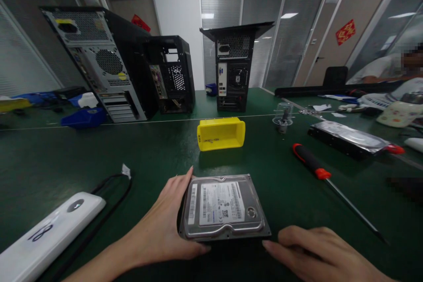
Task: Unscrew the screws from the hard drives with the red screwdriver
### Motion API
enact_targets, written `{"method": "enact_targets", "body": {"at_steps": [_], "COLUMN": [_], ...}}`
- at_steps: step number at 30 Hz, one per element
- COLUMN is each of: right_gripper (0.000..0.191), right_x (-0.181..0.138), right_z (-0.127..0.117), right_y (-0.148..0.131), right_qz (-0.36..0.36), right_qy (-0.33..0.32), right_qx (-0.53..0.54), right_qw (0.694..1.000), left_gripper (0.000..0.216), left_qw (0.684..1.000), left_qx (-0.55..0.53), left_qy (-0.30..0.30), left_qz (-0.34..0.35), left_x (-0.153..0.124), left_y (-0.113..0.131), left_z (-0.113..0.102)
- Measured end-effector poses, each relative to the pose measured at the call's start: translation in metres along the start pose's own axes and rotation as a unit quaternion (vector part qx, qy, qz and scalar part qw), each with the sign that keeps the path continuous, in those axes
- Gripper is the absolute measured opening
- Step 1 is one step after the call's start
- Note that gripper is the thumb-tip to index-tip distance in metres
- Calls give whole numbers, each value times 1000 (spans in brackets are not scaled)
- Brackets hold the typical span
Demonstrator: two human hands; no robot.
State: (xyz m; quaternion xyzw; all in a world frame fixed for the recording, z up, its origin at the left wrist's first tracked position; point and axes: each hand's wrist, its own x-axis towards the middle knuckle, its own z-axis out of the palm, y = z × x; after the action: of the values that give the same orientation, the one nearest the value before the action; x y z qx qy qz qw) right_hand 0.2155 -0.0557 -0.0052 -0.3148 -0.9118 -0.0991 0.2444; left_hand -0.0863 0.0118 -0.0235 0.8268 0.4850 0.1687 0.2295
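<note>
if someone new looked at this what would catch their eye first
Probably the bright yellow plastic bin at mid-table, its open side facing the viewer. Nearer, the left hand grips a silver hard disk drive along its left side, with the right hand by its near right corner. Behind, three computer cases loom.
</note>
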Motion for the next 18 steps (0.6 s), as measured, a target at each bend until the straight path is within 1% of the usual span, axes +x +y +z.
{"method": "enact_targets", "body": {"at_steps": [4, 6, 8, 10, 13, 18], "right_gripper": [58, 59, 58, 56, 52, 46], "right_x": [14, 18, 16, 10, -1, -6], "right_z": [-12, -12, -8, -5, -4, -7], "right_y": [4, 4, 5, 7, 10, 12], "right_qz": [7, 8, 1, -8, -20, -52], "right_qy": [21, 24, 14, 5, 14, 7], "right_qx": [-60, -68, -72, -79, -94, -103], "right_qw": [998, 997, 997, 997, 995, 993], "left_gripper": [132, 134, 135, 134, 137, 141], "left_qw": [1000, 1000, 1000, 1000, 1000, 1000], "left_qx": [3, 3, -3, -9, -18, -14], "left_qy": [-7, 3, 7, -2, -19, -16], "left_qz": [14, 26, 31, 27, 11, -10], "left_x": [0, 0, 1, 1, 0, 0], "left_y": [-9, -15, -17, -16, -10, -3], "left_z": [3, 5, 6, 5, 1, -3]}}
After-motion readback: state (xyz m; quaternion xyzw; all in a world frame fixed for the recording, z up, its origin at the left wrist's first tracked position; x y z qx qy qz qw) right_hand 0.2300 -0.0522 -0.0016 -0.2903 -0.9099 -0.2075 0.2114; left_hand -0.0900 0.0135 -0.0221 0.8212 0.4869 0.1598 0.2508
